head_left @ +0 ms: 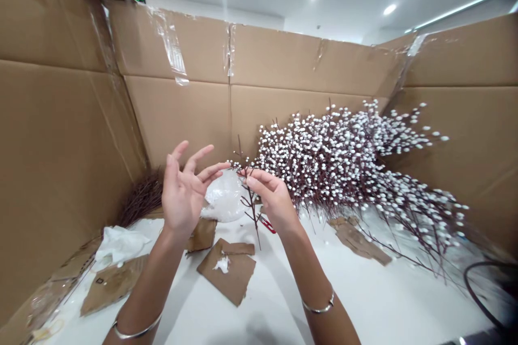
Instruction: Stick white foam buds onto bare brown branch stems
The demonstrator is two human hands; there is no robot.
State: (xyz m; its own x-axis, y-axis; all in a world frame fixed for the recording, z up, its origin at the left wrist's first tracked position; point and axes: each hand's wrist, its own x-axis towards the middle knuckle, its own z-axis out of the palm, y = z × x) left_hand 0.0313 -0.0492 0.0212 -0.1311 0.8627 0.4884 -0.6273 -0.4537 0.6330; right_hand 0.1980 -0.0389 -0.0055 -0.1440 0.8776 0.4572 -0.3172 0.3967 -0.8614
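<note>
My right hand (271, 194) pinches a thin dark brown branch (250, 206) between thumb and fingers, holding it roughly upright above the table. A few small white buds show near the branch's top; its lower twigs look bare. To its left, my left hand (184, 188) is raised with the fingers spread and the palm turned inward. One of its fingertips comes close to the buds, and I cannot tell whether it touches them. Behind the hands lies a clear plastic bag (226, 197) with white contents. Red-handled snips (267, 225) rest on the table just beneath my right hand.
A big heap of branches with white buds (324, 156) fills the right back. Bare brown twigs (141, 197) lie at the left. Cardboard pieces (230, 275), one with a white blob (222, 264), lie on the white table (259, 302). Tall cardboard walls (182, 113) surround it.
</note>
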